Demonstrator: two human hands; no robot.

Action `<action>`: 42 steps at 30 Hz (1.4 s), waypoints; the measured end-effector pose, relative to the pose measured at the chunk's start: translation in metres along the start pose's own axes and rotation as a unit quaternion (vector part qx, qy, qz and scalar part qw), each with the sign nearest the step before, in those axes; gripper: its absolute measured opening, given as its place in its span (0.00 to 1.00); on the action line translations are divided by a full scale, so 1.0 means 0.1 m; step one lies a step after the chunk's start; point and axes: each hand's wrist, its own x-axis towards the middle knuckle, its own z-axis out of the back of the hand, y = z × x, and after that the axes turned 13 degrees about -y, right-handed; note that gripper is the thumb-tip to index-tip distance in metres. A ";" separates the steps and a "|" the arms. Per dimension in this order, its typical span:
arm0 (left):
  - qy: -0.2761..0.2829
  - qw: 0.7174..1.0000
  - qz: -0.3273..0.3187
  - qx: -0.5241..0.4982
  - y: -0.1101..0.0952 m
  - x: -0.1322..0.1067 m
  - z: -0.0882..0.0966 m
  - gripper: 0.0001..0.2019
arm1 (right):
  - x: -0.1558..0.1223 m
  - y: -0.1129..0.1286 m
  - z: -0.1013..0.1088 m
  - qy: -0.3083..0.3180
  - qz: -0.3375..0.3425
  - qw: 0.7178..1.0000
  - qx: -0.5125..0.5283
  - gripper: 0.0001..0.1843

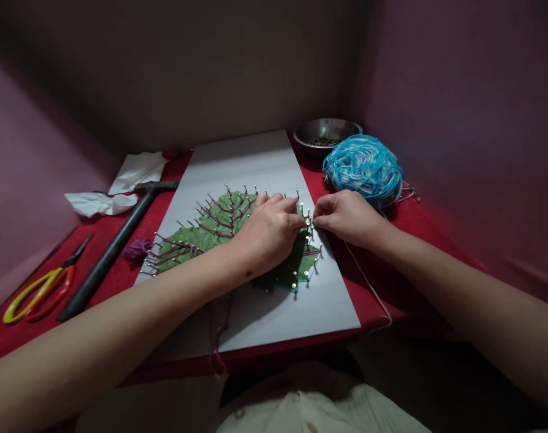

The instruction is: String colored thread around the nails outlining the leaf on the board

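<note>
A green leaf (217,213) lies on a white board (321,313), edged and veined with several upright nails (294,285). Purple yarn runs along the veins, and teal yarn follows part of the lower right edge. My left hand (274,231) rests over the leaf's right half, fingers curled down by the right-edge nails; what its fingertips grip is hidden. Just right of those nails, my right hand (351,219) pinches a strand of yarn (366,276), which hangs below it, pale in this light, toward the board's front right corner.
Right of the board sit a blue-and-white yarn ball (364,168) and a metal bowl (328,129) of small nails. On the left lie a hammer (115,243), scissors (43,294), crumpled white paper (100,203) and a purple yarn bundle (137,249). Red cloth (418,264) covers the table; walls stand close.
</note>
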 end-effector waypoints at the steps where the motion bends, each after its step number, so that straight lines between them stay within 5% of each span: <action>1: 0.002 1.000 -0.015 0.009 -0.01 -0.03 0.02 0.13 | -0.01 -0.02 -0.02 0.000 -0.024 0.999 0.033 0.04; 5: 0.015 0.996 -0.069 0.044 -0.06 -0.10 0.09 0.14 | -0.06 -0.09 -0.05 0.013 -0.110 0.972 0.208 0.04; 8: 0.045 0.994 -0.087 0.048 -0.07 -0.10 0.12 0.14 | -0.09 -0.13 -0.05 0.022 -0.101 0.958 0.266 0.05; 14: 0.077 0.991 -0.103 0.048 -0.06 -0.08 0.10 0.14 | -0.15 -0.20 -0.04 -0.014 0.052 0.992 0.118 0.15; 22: 0.079 0.992 -0.089 0.045 -0.04 -0.09 0.16 0.16 | -0.16 -0.28 0.00 0.010 0.271 0.963 -0.001 0.13; 33: 0.110 0.987 -0.109 0.051 -0.06 -0.08 0.15 0.12 | -0.22 -0.37 0.04 0.007 0.279 0.956 0.092 0.14; 42: 0.117 0.986 -0.110 0.052 -0.05 -0.07 0.17 0.12 | -0.25 -0.34 0.07 -0.009 0.389 0.914 -0.113 0.16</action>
